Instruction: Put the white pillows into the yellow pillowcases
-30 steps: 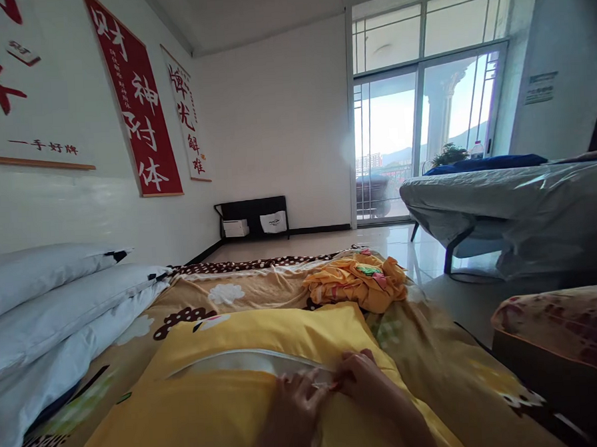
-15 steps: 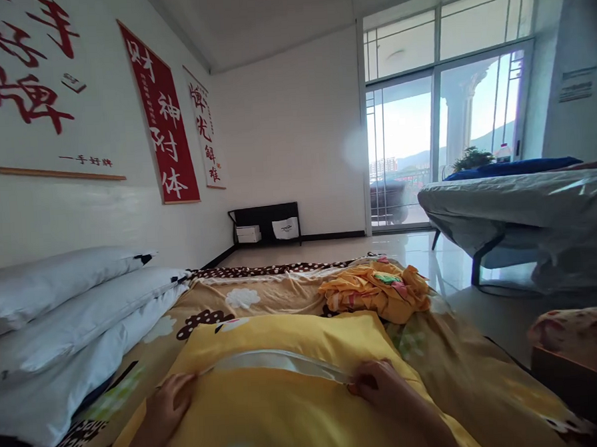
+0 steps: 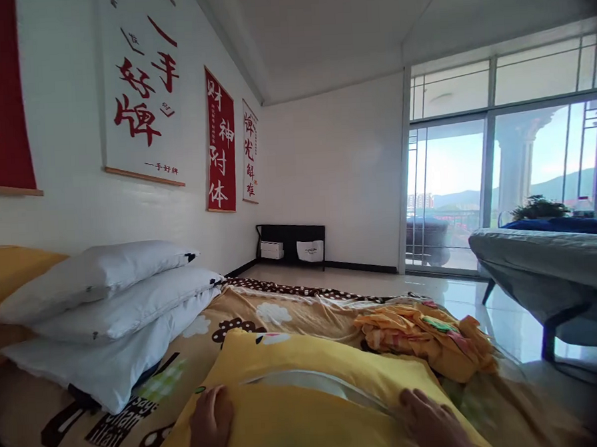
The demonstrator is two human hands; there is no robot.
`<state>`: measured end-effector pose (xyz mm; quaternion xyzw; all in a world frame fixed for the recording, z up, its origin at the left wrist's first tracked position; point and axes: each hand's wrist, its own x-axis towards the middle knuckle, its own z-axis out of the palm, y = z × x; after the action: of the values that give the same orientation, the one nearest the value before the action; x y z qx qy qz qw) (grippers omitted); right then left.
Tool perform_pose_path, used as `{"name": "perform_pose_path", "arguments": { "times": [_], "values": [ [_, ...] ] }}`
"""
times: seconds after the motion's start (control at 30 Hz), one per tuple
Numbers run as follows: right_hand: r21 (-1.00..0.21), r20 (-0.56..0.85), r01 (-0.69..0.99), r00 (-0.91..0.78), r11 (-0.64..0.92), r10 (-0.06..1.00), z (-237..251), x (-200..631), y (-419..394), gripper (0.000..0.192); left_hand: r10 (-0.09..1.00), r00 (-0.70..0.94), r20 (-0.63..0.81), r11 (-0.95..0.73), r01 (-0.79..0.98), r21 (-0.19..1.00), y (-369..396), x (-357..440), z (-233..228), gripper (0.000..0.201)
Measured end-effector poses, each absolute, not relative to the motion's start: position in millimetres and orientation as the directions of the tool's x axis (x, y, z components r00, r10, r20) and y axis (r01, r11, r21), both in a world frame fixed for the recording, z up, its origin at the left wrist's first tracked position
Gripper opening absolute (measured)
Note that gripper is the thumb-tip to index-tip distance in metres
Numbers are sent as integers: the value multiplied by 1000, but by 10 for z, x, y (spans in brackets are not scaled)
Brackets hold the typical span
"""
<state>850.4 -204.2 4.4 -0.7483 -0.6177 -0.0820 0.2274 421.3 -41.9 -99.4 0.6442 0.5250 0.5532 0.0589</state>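
In front of me lies a plump yellow pillow (image 3: 289,424), its cover parted along a curved slit that shows a white inner cushion (image 3: 317,382). My left hand (image 3: 211,415) is closed on the cover just left of the slit's end. At the slit's right end, my right hand (image 3: 431,420) has its fingers curled onto the yellow fabric. The undersides of both hands are hidden.
White pillows (image 3: 133,312) are stacked at the left, with a yellow cushion (image 3: 15,272) behind them. Crumpled orange cloth (image 3: 429,340) lies beyond the pillow on the patterned bedspread (image 3: 282,294). A covered table (image 3: 550,257) stands at the right.
My view has swung left and up. My hands have shifted from the slit's edges to grip the cover near its two ends, and the slit remains open.
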Motion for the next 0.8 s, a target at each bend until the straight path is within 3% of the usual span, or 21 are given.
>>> {"name": "perform_pose_path", "arguments": {
  "times": [0.03, 0.1, 0.2, 0.3, 0.4, 0.6, 0.7, 0.8],
  "values": [
    [-207, 375, 974, 162, -87, 913, 209, 8259, -2052, 34, 733, -146, 664, -456, 618, 640, -399, 4215, -1019, 44],
    [-213, 342, 973, -4, 82, 940, 551, 7663, -2044, 44, 699, -98, 708, -505, 632, 587, -367, 4226, -1054, 44],
    [-261, 362, 893, -262, 367, 895, 932, 6751, -1866, 36, 674, -66, 736, -544, 630, 554, -353, 4243, -1070, 46],
    [-190, 238, 884, -381, 428, 893, 984, 6106, -1503, 28, 713, -89, 696, -520, 599, 609, -355, 4238, -1080, 45],
    [-115, 166, 921, -352, 373, 921, 712, 5764, -1156, 26, 770, -133, 624, -466, 553, 691, -336, 4216, -1110, 48],
    [-263, 410, 933, -124, 247, 904, -42, 5604, -882, 26, 877, -181, 444, -336, 429, 839, -344, 4217, -1100, 56],
    [-352, 449, 889, -113, 292, 887, -157, 5635, -844, 21, 905, -117, 409, -314, 466, 827, -372, 4193, -924, 56],
    [-424, 447, 844, -119, 327, 887, -142, 5669, -819, 20, 933, 53, 356, -314, 600, 735, -349, 4156, -652, 50]
  ]
}}
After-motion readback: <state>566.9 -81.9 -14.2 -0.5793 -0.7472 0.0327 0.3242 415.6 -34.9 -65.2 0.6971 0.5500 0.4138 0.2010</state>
